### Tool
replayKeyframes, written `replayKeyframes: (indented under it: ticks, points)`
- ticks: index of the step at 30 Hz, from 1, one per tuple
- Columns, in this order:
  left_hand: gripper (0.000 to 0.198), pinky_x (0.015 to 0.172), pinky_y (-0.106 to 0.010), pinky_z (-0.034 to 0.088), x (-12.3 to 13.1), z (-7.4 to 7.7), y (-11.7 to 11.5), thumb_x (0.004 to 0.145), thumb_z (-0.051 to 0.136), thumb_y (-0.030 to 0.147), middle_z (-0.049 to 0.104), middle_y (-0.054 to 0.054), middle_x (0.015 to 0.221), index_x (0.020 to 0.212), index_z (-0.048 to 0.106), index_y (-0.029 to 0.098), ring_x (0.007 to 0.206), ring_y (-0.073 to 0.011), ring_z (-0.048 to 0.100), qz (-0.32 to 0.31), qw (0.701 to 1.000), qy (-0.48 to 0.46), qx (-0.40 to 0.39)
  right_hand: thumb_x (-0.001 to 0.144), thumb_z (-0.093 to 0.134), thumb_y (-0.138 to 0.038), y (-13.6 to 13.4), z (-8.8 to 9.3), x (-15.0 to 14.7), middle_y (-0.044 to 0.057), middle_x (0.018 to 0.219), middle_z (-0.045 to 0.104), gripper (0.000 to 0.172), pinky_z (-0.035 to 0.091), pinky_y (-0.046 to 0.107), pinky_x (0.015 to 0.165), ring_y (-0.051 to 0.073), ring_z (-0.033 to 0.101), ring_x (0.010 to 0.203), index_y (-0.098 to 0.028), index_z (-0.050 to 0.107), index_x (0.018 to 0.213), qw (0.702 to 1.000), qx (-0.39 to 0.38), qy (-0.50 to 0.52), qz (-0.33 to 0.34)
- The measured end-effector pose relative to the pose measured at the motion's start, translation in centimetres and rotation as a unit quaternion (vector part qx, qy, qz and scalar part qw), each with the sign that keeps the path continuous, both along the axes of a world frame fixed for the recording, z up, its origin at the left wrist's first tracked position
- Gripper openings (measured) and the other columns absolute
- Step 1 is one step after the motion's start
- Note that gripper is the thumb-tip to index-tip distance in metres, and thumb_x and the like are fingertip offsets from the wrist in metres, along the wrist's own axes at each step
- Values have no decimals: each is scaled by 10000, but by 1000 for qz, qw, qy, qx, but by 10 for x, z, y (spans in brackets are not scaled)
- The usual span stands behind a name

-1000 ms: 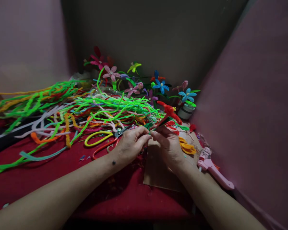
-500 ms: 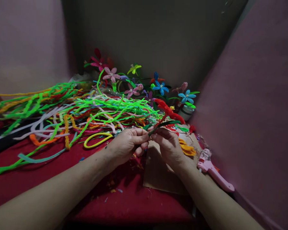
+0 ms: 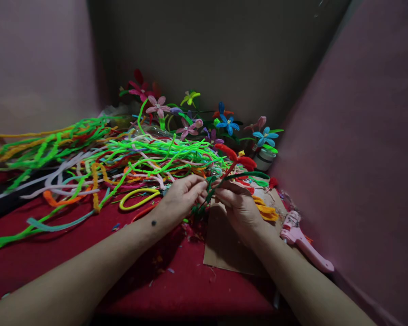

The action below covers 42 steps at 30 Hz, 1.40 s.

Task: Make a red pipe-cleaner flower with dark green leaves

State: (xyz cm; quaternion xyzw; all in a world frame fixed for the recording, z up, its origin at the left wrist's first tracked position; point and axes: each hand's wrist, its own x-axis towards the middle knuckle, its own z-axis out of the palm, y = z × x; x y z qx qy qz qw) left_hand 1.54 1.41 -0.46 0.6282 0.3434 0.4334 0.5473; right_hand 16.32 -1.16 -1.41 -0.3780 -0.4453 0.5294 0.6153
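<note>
My right hand point(image 3: 240, 206) pinches the stem of a red pipe-cleaner flower point(image 3: 246, 162), held tilted above a piece of cardboard. A dark green pipe-cleaner leaf point(image 3: 250, 174) sticks out to the right over those fingers. My left hand point(image 3: 185, 194) is closed just to the left, its thumb and fingers pressed on a dark green pipe cleaner point(image 3: 210, 192) that runs down between both hands. The fingertips partly hide where green meets the flower's stem.
Loose pipe cleaners point(image 3: 156, 154) lie heaped across the left and middle. Behind them stand finished flowers point(image 3: 228, 124). Yellow-handled scissors point(image 3: 138, 199) lie by my left wrist. Cardboard point(image 3: 221, 249) is under my right hand, with a pink glue gun point(image 3: 306, 244) to its right.
My left hand has moved slightly left and up from the stem, showing more dark green pipe cleaner between the hands. The red flower has turned, its petals now spread more to the sides.
</note>
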Motion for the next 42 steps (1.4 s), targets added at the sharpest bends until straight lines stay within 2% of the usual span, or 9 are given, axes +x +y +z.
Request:
replayKeyframes:
  ticks: [2, 4, 7, 12, 21, 28, 33, 36, 42]
  points:
    - [208, 683, -235, 453, 0, 4, 0, 801, 547, 283, 603, -16, 875, 973, 557, 167, 749, -120, 576, 124, 989, -27, 75, 574, 656, -140, 1, 0, 0, -35, 562, 558, 43, 323, 259, 562, 99, 420, 550, -177, 644, 591, 1000, -8, -2, -17]
    - [241, 757, -248, 447, -1, 5, -2, 808, 537, 280, 582, -21, 951, 1029, 528, 183, 847, -134, 563, 179, 975, -36, 129, 569, 657, -148, 1, -1, 1, -41, 553, 545, 43, 312, 258, 552, 94, 397, 533, -178, 638, 592, 1000, -19, -3, -23]
    - [162, 755, -259, 425, -2, 1, -5, 816, 536, 296, 573, -19, 866, 937, 544, 187, 811, -145, 543, 168, 958, 73, 223, 572, 670, -169, 2, -1, 0, -33, 593, 576, 55, 322, 260, 564, 98, 414, 548, -179, 647, 622, 999, -31, 0, -24]
    - [172, 717, -292, 393, 2, -16, -9, 833, 526, 351, 558, -39, 820, 904, 525, 194, 764, -175, 527, 125, 887, 248, 368, 579, 685, -165, 2, -1, -2, -44, 561, 578, 49, 345, 259, 567, 102, 443, 539, -188, 650, 606, 999, -33, 33, -17]
    - [202, 680, -298, 381, 7, -19, -8, 903, 349, 262, 568, -70, 766, 836, 518, 174, 726, -194, 540, 114, 829, 361, 412, 578, 684, -157, 3, -5, -2, -18, 648, 647, 68, 410, 276, 670, 143, 538, 654, -177, 669, 641, 999, -7, -14, -38]
    - [151, 686, -284, 392, 8, -19, -5, 878, 383, 221, 587, -62, 797, 849, 524, 179, 749, -181, 560, 111, 891, 295, 326, 665, 668, -221, 0, -2, -1, -3, 765, 691, 57, 426, 324, 789, 182, 586, 782, -212, 704, 709, 993, 34, -108, -38]
    - [125, 536, -227, 372, 10, -13, -7, 839, 431, 232, 524, 19, 635, 767, 526, 194, 554, -112, 493, 107, 955, 203, 190, 694, 665, -244, -3, -1, -1, -11, 773, 687, 72, 428, 295, 770, 171, 586, 784, -228, 707, 750, 987, 63, -135, -53]
    - [132, 397, -187, 331, 14, -14, -7, 830, 440, 287, 484, 50, 578, 750, 500, 201, 429, -79, 439, 53, 992, 100, 56, 681, 683, -252, -1, -4, 0, -17, 732, 671, 53, 425, 283, 725, 157, 572, 730, -228, 701, 724, 988, 60, -130, -66]
    - [155, 288, -143, 241, 15, -14, -5, 777, 543, 299, 487, 58, 512, 704, 489, 173, 315, -37, 357, -34, 990, -45, -128, 657, 697, -205, 6, -10, 2, -8, 764, 661, 121, 423, 293, 746, 150, 556, 753, -225, 725, 773, 996, 72, -53, -22]
